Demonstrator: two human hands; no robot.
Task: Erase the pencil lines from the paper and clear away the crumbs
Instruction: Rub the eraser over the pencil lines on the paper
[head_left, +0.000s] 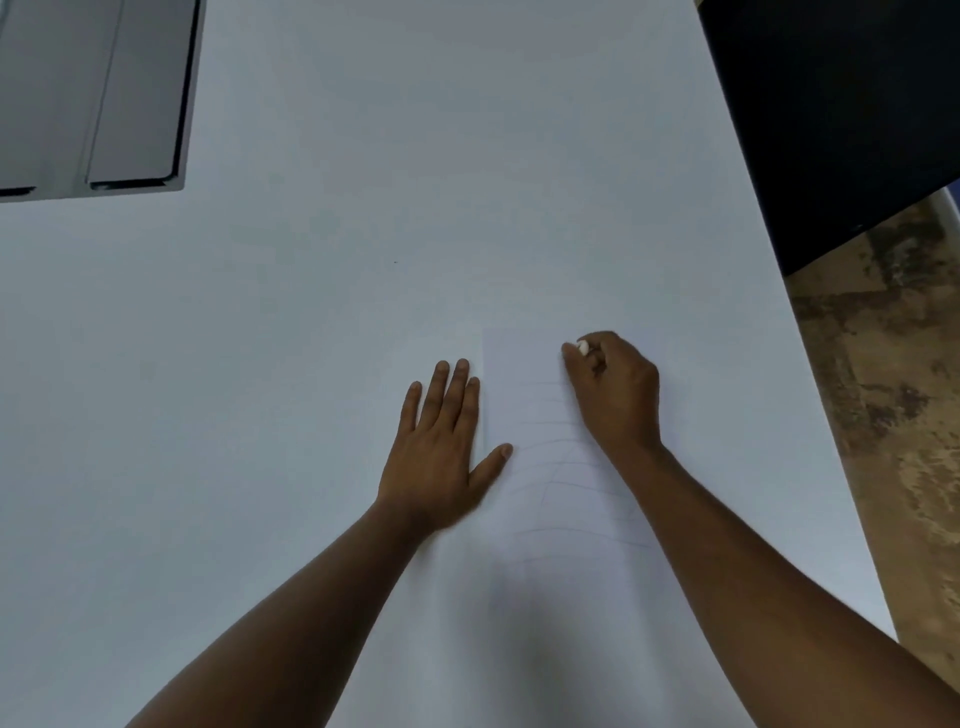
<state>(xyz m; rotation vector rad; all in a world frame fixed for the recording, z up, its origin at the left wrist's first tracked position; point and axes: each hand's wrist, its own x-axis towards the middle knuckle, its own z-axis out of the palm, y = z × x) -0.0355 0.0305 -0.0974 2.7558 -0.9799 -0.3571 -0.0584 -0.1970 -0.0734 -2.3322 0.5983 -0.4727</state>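
Observation:
A white sheet of paper (524, 374) lies on the white table (260, 364), hard to tell apart from it. Faint curved pencil lines (556, 441) cross the sheet between my hands. My left hand (441, 452) lies flat with fingers spread, pressing on the paper's left edge, thumb on the sheet. My right hand (615, 395) is closed around a small white eraser (583, 347), whose tip shows between thumb and fingers near the upper part of the sheet. No crumbs can be made out.
A grey metal frame (135, 104) sits at the table's far left corner. A black object (841, 114) stands beyond the table's right edge, with mottled brown floor (893, 395) beside it.

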